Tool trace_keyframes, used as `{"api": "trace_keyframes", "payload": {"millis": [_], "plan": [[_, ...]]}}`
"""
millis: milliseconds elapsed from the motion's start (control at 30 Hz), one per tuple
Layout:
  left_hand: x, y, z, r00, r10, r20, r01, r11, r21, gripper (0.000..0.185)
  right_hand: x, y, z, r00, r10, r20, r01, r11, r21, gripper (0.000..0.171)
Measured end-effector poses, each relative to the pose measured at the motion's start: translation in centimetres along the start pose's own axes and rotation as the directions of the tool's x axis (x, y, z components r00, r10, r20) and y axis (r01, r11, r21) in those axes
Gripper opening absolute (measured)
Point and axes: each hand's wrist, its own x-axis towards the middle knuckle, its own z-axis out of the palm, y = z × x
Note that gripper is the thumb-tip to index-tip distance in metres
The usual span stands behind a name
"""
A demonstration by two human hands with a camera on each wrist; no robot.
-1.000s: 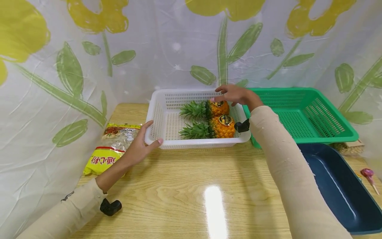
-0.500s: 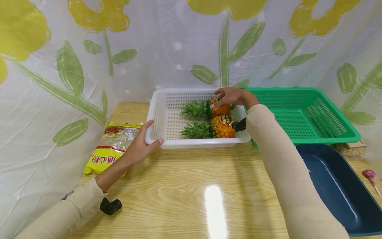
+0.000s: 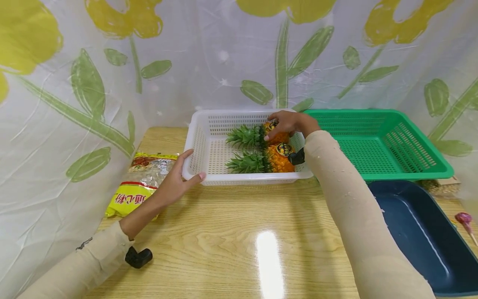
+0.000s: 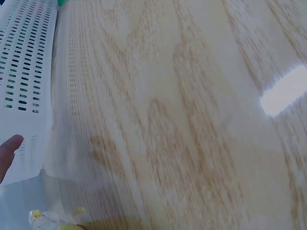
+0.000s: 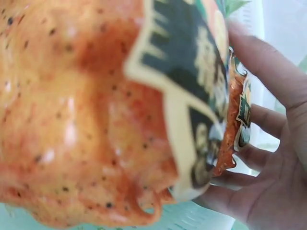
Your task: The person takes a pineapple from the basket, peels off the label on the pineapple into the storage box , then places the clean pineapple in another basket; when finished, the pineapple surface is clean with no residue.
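Note:
Two pineapples lie side by side in the white basket (image 3: 254, 177), green crowns to the left. My right hand (image 3: 288, 124) reaches over the far pineapple (image 3: 281, 138) and holds its orange body. The right wrist view has the thumb and fingers of this hand (image 5: 268, 167) on opposite sides of it. The near pineapple (image 5: 86, 115) with its dark label fills most of that view. At the basket's front left corner, my left hand (image 3: 175, 181) grips the rim, thumb along the front. Only a fingertip of it shows in the left wrist view, against the white wall.
A green basket (image 3: 410, 176) stands right of the white one. In front of it is a dark blue tray (image 3: 422, 245), with a lollipop (image 3: 464, 219) to its right. A yellow pasta bag (image 3: 128, 199) lies on the left. A flowered curtain (image 3: 224, 62) hangs behind.
My right hand has come down onto the far pineapple, and its fingers have closed around the body. My left hand stays at the basket corner.

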Motion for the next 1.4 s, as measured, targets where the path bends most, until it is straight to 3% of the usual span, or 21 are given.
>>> {"api": "trace_keyframes", "payload": {"millis": [267,1000,1400], "plan": [[0.07,-0.09,0.01,1.0,0.002,0.002,-0.002,1.0,0.007,0.086,0.25,-0.01,0.19,1.0,-0.002,-0.015,0.002,0.999,-0.053,0.082],[0.15,-0.13,-0.05,1.0,0.008,-0.013,-0.008,1.0,0.014,0.086,0.35,-0.27,0.58,0.998,-0.047,-0.032,0.039,0.98,-0.197,0.085],[0.11,-0.35,0.0,1.0,0.003,-0.012,-0.003,1.0,0.018,0.087,0.52,-0.04,0.75,0.997,-0.03,-0.064,0.019,0.984,-0.178,0.083]]}}
